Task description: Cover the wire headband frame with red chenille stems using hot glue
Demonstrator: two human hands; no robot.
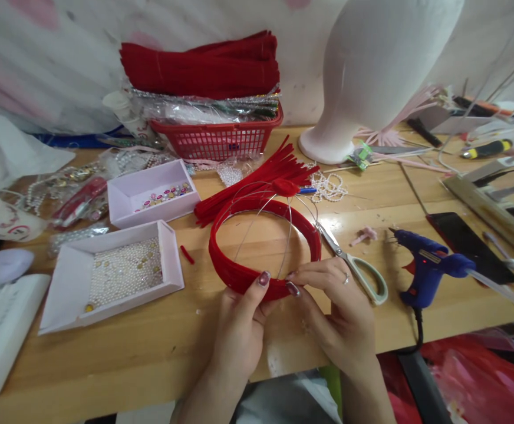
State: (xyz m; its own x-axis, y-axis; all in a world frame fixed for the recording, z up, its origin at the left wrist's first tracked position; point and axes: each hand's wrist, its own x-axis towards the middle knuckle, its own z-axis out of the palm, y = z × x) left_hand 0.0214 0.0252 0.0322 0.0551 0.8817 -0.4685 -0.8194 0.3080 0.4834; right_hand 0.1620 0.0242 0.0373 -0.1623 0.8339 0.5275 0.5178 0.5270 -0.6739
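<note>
A round red fuzzy band [224, 271] with thin wires arching over it to a red tuft [284, 187] is held above the table's front part. My left hand [241, 330] grips its near side, thumb on top and fingers beneath. Close by on the right, my right hand [339, 312] pinches the same near edge between thumb and index finger; a ring is on one finger. Whether anything small lies between those fingertips is hidden. Behind the band lies a bundle of red pipe cleaners [239, 191]. Scissors [358, 271] rest just right of it.
A blue glue gun [429, 259] stands at right, near a black phone [469, 244]. White boxes of pearls [171, 259] and gems [118, 197] sit left. Behind are a red basket [221, 138] and a white mannequin head [372, 65]. A power strip [491, 212] lies far right.
</note>
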